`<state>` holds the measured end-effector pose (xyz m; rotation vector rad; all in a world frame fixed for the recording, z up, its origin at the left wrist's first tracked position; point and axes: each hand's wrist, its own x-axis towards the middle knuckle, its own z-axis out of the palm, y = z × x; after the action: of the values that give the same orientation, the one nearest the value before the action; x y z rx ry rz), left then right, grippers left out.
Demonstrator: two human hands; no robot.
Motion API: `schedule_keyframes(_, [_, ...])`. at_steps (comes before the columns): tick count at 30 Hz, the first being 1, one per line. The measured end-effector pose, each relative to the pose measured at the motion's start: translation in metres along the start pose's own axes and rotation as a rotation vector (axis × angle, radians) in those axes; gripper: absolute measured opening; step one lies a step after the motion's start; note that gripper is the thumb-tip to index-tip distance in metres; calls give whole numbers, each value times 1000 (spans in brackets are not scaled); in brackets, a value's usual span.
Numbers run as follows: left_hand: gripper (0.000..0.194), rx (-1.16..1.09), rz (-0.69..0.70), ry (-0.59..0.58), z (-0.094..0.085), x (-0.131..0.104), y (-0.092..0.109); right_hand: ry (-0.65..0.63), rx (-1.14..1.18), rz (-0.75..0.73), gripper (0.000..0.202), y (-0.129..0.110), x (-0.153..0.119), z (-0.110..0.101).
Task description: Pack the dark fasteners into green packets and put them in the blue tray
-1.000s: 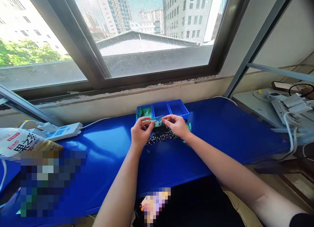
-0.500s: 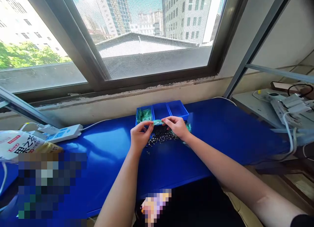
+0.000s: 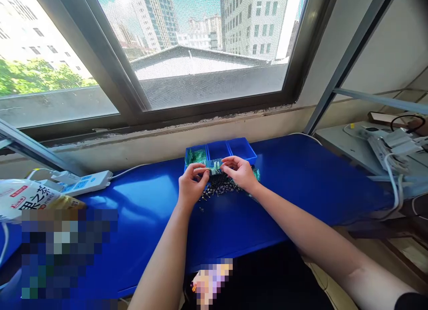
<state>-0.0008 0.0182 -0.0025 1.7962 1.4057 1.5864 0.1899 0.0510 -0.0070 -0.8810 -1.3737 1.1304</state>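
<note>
A small clear plastic bag [image 3: 214, 165] with green printing is stretched between my two hands, just in front of the blue tray. My left hand [image 3: 191, 183] pinches its left end between thumb and fingers. At the other end, my right hand [image 3: 243, 174] grips it with the fingertips. What the bag contains is too small to make out. Below the hands, a pile of small dark and shiny screws [image 3: 220, 188] lies on the blue table. More green-printed bags [image 3: 257, 173] show partly behind my right wrist.
The blue three-part tray [image 3: 245, 145] stands against the wall, with green-printed bags [image 3: 198, 157] in its left compartment. A white power strip [image 3: 90, 181] and a snack package [image 3: 36, 198] lie at the left. Metal posts [image 3: 347, 64] rise at the right.
The bag, earlier a narrow twisted strip between my fingers, is now turned and spread flatter, showing its face. Both hands stay in nearly the same place.
</note>
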Motion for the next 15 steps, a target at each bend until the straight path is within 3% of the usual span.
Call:
schedule_keyframes(5, [38,-9,-17,-50,-1,0,-2,-5,-41,-1,31,1,0,-1])
schedule_keyframes(10, [18,62,61,-19,-2,2,-5,17,-99,-60,29,0,0,-2])
schedule_keyframes(15, [15,124,147,13,-4,3,-3,-26,9,8,34,0,0,-1])
